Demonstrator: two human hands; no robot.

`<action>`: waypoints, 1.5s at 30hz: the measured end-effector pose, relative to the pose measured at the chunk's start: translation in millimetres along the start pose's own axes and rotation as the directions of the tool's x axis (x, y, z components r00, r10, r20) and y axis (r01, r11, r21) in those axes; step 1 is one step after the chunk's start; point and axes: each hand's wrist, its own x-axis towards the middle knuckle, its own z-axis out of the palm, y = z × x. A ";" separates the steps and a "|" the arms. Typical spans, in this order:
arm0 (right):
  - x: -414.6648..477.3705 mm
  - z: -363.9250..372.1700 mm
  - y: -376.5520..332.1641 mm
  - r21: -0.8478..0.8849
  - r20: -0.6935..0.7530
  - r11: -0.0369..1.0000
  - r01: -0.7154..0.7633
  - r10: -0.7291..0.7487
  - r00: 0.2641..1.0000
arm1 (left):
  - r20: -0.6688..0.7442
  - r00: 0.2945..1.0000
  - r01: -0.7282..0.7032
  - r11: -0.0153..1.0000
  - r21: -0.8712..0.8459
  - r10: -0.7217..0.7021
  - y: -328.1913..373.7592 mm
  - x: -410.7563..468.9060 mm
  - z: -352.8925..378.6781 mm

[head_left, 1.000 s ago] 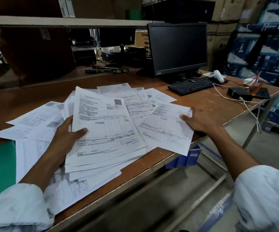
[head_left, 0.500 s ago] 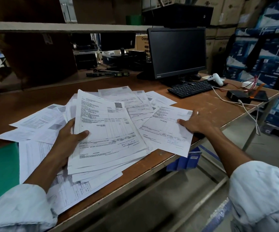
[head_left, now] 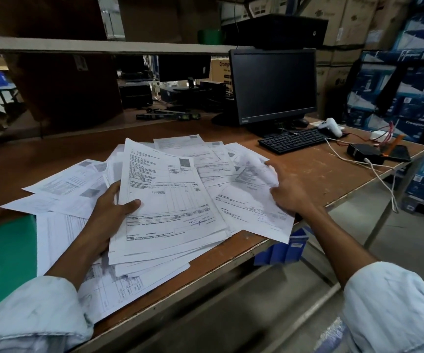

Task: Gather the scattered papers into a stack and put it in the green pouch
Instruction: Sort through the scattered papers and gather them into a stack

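A dark monitor (head_left: 273,85) stands at the back of the brown bench (head_left: 307,171), with a black keyboard (head_left: 292,140) in front of it. A white controller (head_left: 330,127) lies just right of the keyboard. Blue cartons (head_left: 409,80) are stacked at the right.

Setting: warehouse stockroom with a desk station. Evidence: stacked brown cardboard cartons (head_left: 353,29), blue printed product boxes (head_left: 409,80) at right; black flat monitor (head_left: 273,85), black keyboard (head_left: 292,141), white printed invoice sheets (head_left: 165,194) on brown wooden worktable (head_left: 307,174).
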 end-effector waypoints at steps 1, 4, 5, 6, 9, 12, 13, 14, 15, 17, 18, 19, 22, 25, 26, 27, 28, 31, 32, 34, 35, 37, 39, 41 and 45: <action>-3.6 0.3 -5.2 0.072 -0.053 0.997 0.021 -0.017 0.998 | -0.002 1.000 -0.009 1.000 -0.003 0.009 0.4 -0.6 0.1; -15.4 -12.7 -27.7 0.233 -0.154 0.972 0.027 0.010 0.988 | -0.025 0.997 -0.069 0.997 0.025 0.069 5.3 -5.6 4.0; -16.7 -21.9 -36.8 0.233 -0.180 0.970 0.066 -0.024 0.983 | -0.034 0.995 -0.098 0.995 0.031 0.099 6.8 -6.0 5.6; -17.0 -33.2 -47.5 0.239 -0.215 0.963 0.125 -0.073 0.974 | -0.030 0.993 -0.117 0.992 0.037 0.118 9.0 -7.4 7.1; -22.0 -69.0 -89.6 0.338 -0.335 0.859 0.384 -0.271 0.902 | 0.012 0.994 -0.109 0.994 0.015 0.109 9.7 -3.9 5.8; -29.2 -90.3 -124.7 0.654 -0.338 0.573 0.494 -0.363 0.868 | 0.020 0.998 -0.058 0.997 0.054 0.057 11.2 -3.4 5.9; -28.5 -91.1 -131.5 0.776 -0.304 0.433 0.458 -0.380 0.874 | 0.007 0.999 -0.036 0.999 0.034 0.036 11.0 -3.5 5.3; -26.5 -88.8 -136.9 0.877 -0.258 0.292 0.383 -0.386 0.886 | 0.003 1.000 -0.029 1.000 0.002 0.029 11.7 -5.3 6.0; -21.6 -80.8 -140.3 0.945 -0.199 0.177 0.275 -0.359 0.912 | -0.001 1.000 -0.029 0.999 -0.023 0.029 11.3 -7.2 5.8; -9.1 -53.0 -145.4 0.972 -0.078 0.200 0.123 -0.220 0.972 | -0.016 1.000 -0.020 0.999 -0.032 0.020 15.8 -12.7 9.0; -3.0 -35.3 -146.4 0.913 -0.070 0.388 0.126 -0.155 0.985 | -0.042 0.999 0.000 0.999 -0.033 -0.001 21.1 -15.4 11.2; 1.9 -15.3 -146.1 0.770 -0.097 0.618 0.158 -0.132 0.987 | -0.076 0.997 0.026 0.998 -0.060 -0.030 20.9 -14.3 11.1; 8.9 40.0 -143.8 0.476 -0.082 0.861 0.181 -0.162 0.983 | -0.123 0.990 0.037 0.973 -0.228 -0.067 26.8 -15.3 14.5; 16.4 78.7 -147.0 0.411 -0.031 0.895 0.172 -0.175 0.984 | -0.068 0.992 0.069 0.898 -0.434 -0.109 20.3 -7.7 12.5; 18.9 86.3 -149.5 0.371 -0.017 0.910 0.186 -0.193 0.981 | -0.035 0.994 0.081 0.888 -0.454 -0.108 22.4 -9.3 13.8; 20.8 91.5 -152.3 0.349 0.003 0.917 0.193 -0.207 0.978 | -0.016 0.993 0.098 0.892 -0.442 -0.117 19.5 -6.9 11.7; 21.7 93.9 -154.2 0.350 0.023 0.915 0.202 -0.224 0.974 | 0.007 0.993 0.112 0.904 -0.412 -0.120 20.0 -7.8 10.4; 30.9 95.9 -146.7 0.446 0.038 0.868 0.221 -0.265 0.964 | 0.044 0.994 0.108 0.967 -0.232 -0.100 5.3 0.5 0.2; 36.3 96.2 -140.0 0.411 0.044 0.886 0.213 -0.252 0.967 | 0.030 0.995 0.104 0.974 -0.199 -0.100 2.8 1.8 -1.7; 50.0 96.0 -117.1 0.131 0.147 0.979 0.159 -0.177 0.973 | 0.028 0.995 0.099 0.978 -0.182 -0.095 5.4 0.6 -1.3; 54.3 94.3 -104.5 -0.079 0.251 0.985 0.153 -0.129 0.959 | 0.035 0.995 0.099 0.977 -0.188 -0.094 4.8 1.4 -1.4; 56.8 86.9 -84.6 -0.340 0.434 0.919 0.199 -0.034 0.900 | 0.034 0.996 0.092 0.977 -0.193 -0.087 1.3 3.3 -1.6; 51.8 76.8 -80.6 -0.343 0.493 0.917 0.203 -0.008 0.870 | 0.018 0.996 0.094 0.976 -0.194 -0.093 0.3 4.1 -2.1; 45.1 66.5 -80.3 -0.311 0.488 0.933 0.180 -0.006 0.873 | -0.002 0.997 0.081 0.975 -0.207 -0.083 0.6 3.9 -1.5; 19.9 31.2 -67.4 -0.251 0.407 0.966 0.055 0.053 0.912 | -0.064 0.995 0.056 0.969 -0.239 -0.073 2.1 2.7 -2.1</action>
